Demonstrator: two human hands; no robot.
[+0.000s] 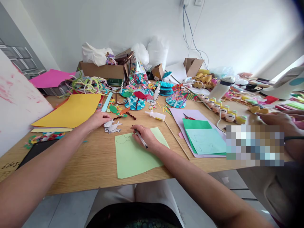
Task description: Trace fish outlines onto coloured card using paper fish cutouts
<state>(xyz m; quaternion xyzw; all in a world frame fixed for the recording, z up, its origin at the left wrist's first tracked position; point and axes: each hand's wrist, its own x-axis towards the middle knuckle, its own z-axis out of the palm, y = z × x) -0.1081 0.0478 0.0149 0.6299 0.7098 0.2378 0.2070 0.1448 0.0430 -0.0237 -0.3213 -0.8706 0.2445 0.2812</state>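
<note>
My right hand is closed around a pen and rests on a light green sheet of paper. A fish outline is drawn near the sheet's upper left corner. My left hand has its fingers pinched at the edge of some white paper fish cutouts, which lie just beyond the sheet. Dark brown fuzzy stems are beside those cutouts. Behind my right hand lies a white glue bottle on its side.
Yellow paper sheets are stacked at left. A wooden stick separates my sheet from lilac paper and green sheets. Decorated blue plates stand behind. At right, another person's hand is near several yellow figures.
</note>
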